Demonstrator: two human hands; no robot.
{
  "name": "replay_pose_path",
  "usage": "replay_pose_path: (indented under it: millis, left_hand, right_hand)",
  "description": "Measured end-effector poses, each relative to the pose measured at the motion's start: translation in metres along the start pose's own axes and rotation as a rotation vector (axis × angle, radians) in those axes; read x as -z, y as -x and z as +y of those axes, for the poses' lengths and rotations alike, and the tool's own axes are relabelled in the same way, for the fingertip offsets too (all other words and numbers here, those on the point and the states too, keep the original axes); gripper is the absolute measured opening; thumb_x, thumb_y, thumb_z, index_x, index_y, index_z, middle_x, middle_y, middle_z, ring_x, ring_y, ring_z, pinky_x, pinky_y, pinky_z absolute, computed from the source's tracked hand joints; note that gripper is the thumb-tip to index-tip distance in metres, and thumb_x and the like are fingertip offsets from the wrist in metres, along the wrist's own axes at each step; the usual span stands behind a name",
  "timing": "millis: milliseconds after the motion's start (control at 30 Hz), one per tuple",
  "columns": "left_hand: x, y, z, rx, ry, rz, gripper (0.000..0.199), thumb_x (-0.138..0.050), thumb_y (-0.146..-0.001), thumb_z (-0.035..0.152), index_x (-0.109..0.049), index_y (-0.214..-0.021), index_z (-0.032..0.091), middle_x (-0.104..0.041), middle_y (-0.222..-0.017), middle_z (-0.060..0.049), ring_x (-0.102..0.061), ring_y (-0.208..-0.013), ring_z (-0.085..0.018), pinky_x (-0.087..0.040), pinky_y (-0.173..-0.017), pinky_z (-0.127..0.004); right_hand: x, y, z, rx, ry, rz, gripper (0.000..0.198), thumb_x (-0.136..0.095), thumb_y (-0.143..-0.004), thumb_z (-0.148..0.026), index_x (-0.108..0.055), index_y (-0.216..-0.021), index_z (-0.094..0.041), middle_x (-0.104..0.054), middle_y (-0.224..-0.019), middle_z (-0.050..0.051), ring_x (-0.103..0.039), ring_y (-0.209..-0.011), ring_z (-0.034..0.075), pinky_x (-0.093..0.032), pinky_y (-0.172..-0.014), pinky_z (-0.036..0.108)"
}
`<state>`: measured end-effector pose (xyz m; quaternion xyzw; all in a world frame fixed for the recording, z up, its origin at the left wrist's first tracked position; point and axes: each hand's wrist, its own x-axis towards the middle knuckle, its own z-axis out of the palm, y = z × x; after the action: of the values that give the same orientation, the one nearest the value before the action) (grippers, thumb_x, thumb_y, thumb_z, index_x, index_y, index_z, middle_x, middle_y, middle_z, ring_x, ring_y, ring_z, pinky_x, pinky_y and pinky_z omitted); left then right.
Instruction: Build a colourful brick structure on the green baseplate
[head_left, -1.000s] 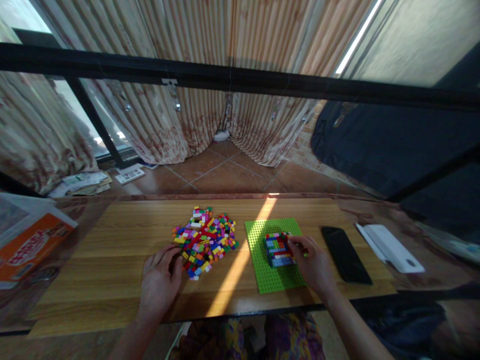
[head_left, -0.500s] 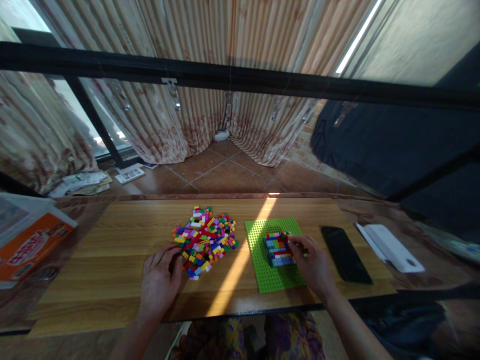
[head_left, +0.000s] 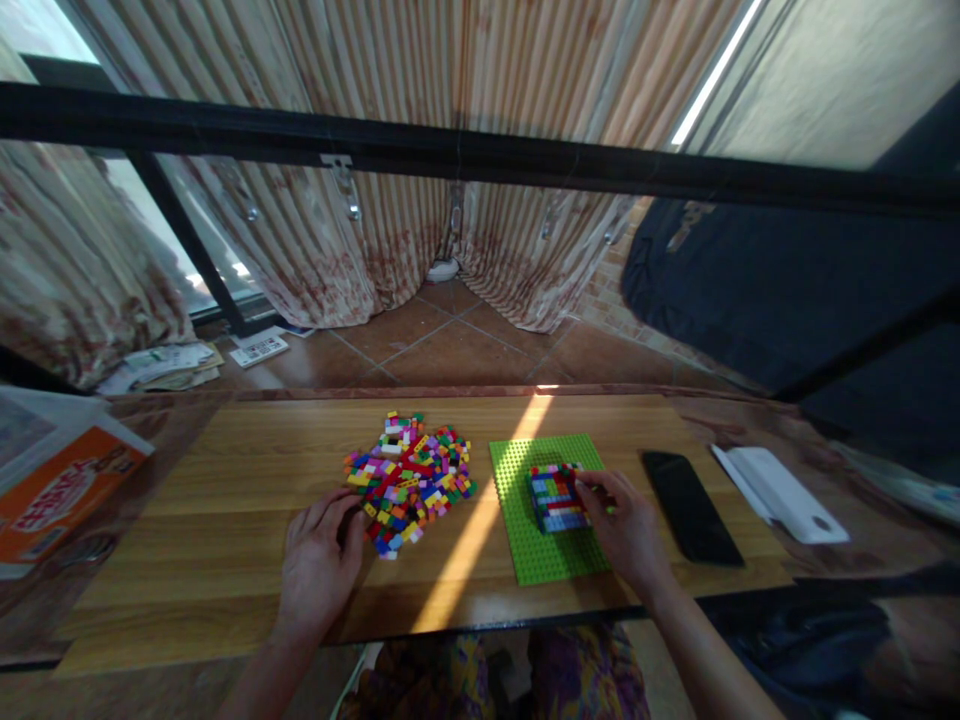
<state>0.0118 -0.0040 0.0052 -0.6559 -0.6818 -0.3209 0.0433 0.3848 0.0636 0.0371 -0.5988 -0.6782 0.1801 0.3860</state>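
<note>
Multicoloured toy building bricks (head_left: 409, 480) lie in a loose pile on the wooden table. My left hand (head_left: 322, 545) rests at the pile's left edge, thumb and forefinger apart, fingertips touching the nearest bricks. A green studded baseplate (head_left: 525, 560) lies to the right of the pile. On it stands a block built of rows of coloured bricks (head_left: 556, 505). My right hand (head_left: 626, 525) is at the right side of that block, its fingers closed on a brick at the edge. The fingers cover most of this brick and the block's right side.
A black phone (head_left: 694, 508) lies right of the baseplate, with a white plastic piece (head_left: 787, 495) beyond it. An orange and white box (head_left: 67, 490) stands at the far left. A dark metal bar (head_left: 465, 155) crosses above the far side, before striped curtains (head_left: 390, 230).
</note>
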Motion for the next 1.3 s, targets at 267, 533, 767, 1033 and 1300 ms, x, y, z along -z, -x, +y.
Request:
replay_pose_path:
  millis: [267,533,767,1033,1300]
  left_hand:
    - [-0.001,0.000,-0.001,0.017,-0.004,-0.008,0.022,-0.046,-0.090,0.034,-0.061,-0.098,0.021,-0.066,-0.106,-0.009,-0.061,-0.096,-0.026,-0.046,-0.088,-0.042]
    - [-0.001,0.000,-0.001,0.001,-0.007,-0.006,0.022,-0.046,-0.091,0.033,-0.061,-0.099,0.020,-0.066,-0.106,-0.010,-0.061,-0.097,-0.025,-0.046,-0.088,-0.042]
    - [-0.001,0.001,-0.002,-0.006,-0.015,-0.012,0.022,-0.046,-0.091,0.033,-0.061,-0.099,0.019,-0.066,-0.106,-0.009,-0.061,-0.096,-0.025,-0.046,-0.087,-0.042]
    - [-0.002,0.002,-0.002,-0.014,-0.030,0.008,0.021,-0.047,-0.091,0.033,-0.061,-0.099,0.020,-0.066,-0.106,-0.009,-0.061,-0.096,-0.026,-0.046,-0.087,-0.042]
    - [-0.002,0.001,-0.002,-0.009,-0.019,-0.002,0.022,-0.046,-0.091,0.033,-0.061,-0.100,0.020,-0.066,-0.106,-0.009,-0.061,-0.096,-0.026,-0.046,-0.087,-0.042]
  right_hand:
    - [0.000,0.001,0.001,0.001,0.000,-0.005,0.026,-0.052,-0.091,-0.042,-0.066,-0.091,-0.020,-0.065,-0.092,0.007,-0.062,-0.072,0.016,-0.052,-0.064,0.029]
    - [0.001,0.001,0.002,-0.020,-0.044,0.006,0.025,-0.054,-0.089,-0.041,-0.067,-0.088,-0.020,-0.066,-0.090,0.006,-0.063,-0.074,0.017,-0.051,-0.066,0.029]
    - [0.007,0.004,0.012,-0.072,-0.066,0.046,0.024,-0.058,-0.086,-0.042,-0.067,-0.088,-0.019,-0.067,-0.085,0.006,-0.063,-0.074,0.018,-0.051,-0.069,0.030]
    - [0.013,0.003,0.010,-0.117,-0.047,0.097,0.027,-0.062,-0.081,-0.045,-0.068,-0.086,-0.019,-0.069,-0.082,0.006,-0.065,-0.071,0.019,-0.052,-0.066,0.030]
    - [0.012,-0.001,0.005,-0.122,-0.027,0.057,0.032,-0.059,-0.083,-0.049,-0.068,-0.088,-0.018,-0.070,-0.083,0.007,-0.065,-0.071,0.019,-0.051,-0.066,0.030]
